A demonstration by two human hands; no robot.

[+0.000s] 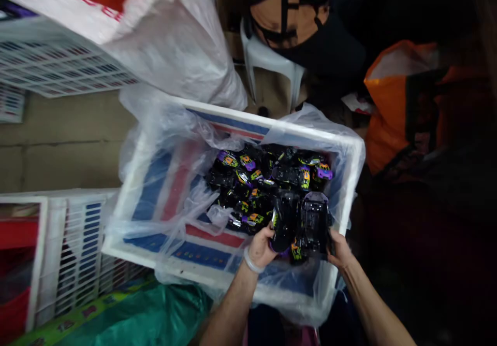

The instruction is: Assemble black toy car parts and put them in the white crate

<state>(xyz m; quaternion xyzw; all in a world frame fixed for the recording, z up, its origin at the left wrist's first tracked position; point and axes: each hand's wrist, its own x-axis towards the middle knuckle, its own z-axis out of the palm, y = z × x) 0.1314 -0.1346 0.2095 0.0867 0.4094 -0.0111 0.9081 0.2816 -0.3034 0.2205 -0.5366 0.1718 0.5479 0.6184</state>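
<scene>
A white crate (pixel 351 180) lined with a clear plastic bag holds a pile of black toy cars (pixel 267 177) with purple, green and orange markings. My left hand (pixel 261 246), with a white band at the wrist, grips a cluster of black toy cars (pixel 298 224) from the left. From the right, my right hand (pixel 338 250) clasps the same cluster. Both hands hold it just above the crate's near right corner, fingers wrapped round it.
Another white slatted crate (pixel 73 263) stands at the left, a large white sack (pixel 174 45) leans above, and an orange bag (pixel 392 102) lies at the right. A person in an orange and black top sits on a white plastic chair (pixel 267 58) behind the crate.
</scene>
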